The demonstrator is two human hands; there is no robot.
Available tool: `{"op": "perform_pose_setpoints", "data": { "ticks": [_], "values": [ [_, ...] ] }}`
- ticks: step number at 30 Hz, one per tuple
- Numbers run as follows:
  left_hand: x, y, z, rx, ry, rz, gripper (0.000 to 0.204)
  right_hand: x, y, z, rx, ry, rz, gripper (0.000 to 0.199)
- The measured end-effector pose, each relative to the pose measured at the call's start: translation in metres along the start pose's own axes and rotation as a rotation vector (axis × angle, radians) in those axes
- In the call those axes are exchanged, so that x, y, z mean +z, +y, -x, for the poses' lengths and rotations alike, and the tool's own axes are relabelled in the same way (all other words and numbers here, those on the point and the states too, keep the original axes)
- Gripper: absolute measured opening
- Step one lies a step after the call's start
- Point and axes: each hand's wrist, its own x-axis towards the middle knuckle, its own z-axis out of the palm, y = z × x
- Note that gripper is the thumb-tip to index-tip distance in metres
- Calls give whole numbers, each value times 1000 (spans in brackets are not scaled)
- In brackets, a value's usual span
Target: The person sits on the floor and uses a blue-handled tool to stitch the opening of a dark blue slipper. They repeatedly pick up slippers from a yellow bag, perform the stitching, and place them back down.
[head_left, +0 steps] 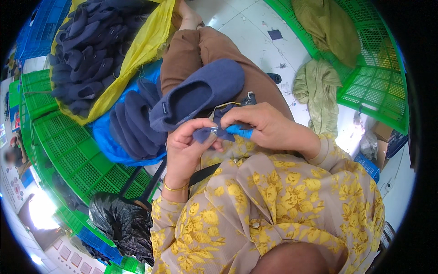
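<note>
My left hand point(182, 148) pinches a small navy cloth piece point(201, 135) between thumb and fingers, with a small shiny bit at the fingertips. Close beside it, my right hand point(269, 124) is closed on the same navy cloth; a blue wrap point(240, 131) covers one of its fingers. Dark cloth with a pale frayed edge point(249, 97) sticks up past the right knuckles, and a thin yellow strip shows there. Just beyond both hands, a navy felt slipper point(223, 78) lies across my lap, its opening facing up.
A yellow sack point(145, 45) full of navy slippers stands at far left. Nearer, several slippers point(130, 125) sit stacked on a blue bag point(107, 139). Green crates point(68, 150) line the left; another green crate point(378, 86) with olive cloth stands at right. A black bag point(121, 219) is at lower left.
</note>
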Motion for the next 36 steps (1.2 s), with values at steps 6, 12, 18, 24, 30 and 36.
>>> {"op": "perform_pose_setpoints", "data": {
  "ticks": [6,12,18,24,30,36],
  "values": [
    [0,-3,2,-6,-37,186,17,3,3,2,-3,0,54,18],
    [-1,-5,2,-4,-52,245,17,6,3,5,31,0,-10,28],
    [0,-6,3,-38,-41,255,18,6,3,7,-32,28,-13,47],
    [2,-4,3,-32,-31,263,19,3,7,9,-66,26,-16,48],
    [6,-6,2,-15,-25,164,18,7,5,9,-21,36,-56,43],
    [9,-7,4,-27,16,87,17,12,10,11,31,40,-55,18]
  ]
}}
